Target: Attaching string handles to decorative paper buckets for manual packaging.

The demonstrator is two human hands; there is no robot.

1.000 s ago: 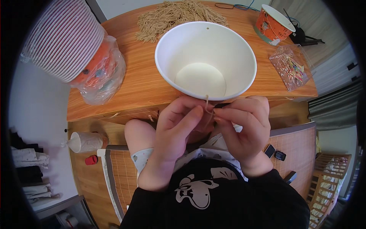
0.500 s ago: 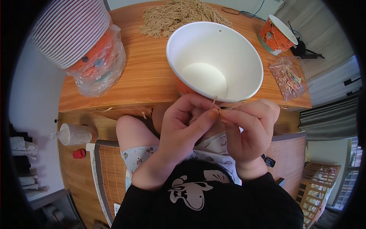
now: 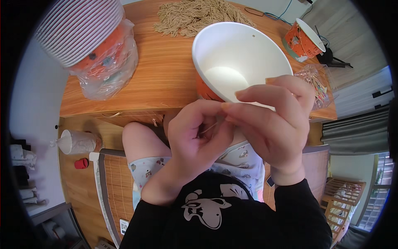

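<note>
A large paper bucket, white inside and orange outside, rests tilted at the table's front edge with its mouth toward me. Just below its near rim, my left hand is closed in a pinch on a thin beige cord, which shows between its fingers. My right hand meets it there, thumb and index finger pressed together at the left fingertips, the other fingers raised in front of the rim. The cord's end and whatever lies between the right fingertips are hidden.
A heap of beige cords lies at the back of the wooden table. Nested buckets in clear plastic stand at left. An orange bucket with a cord handle and a clear bag of small colourful pieces are at right.
My right hand has risen and turned, its fingers now covering part of the bucket's rim. The bucket appears farther right in view. The cord end that stood up above my left fingers no longer shows.
</note>
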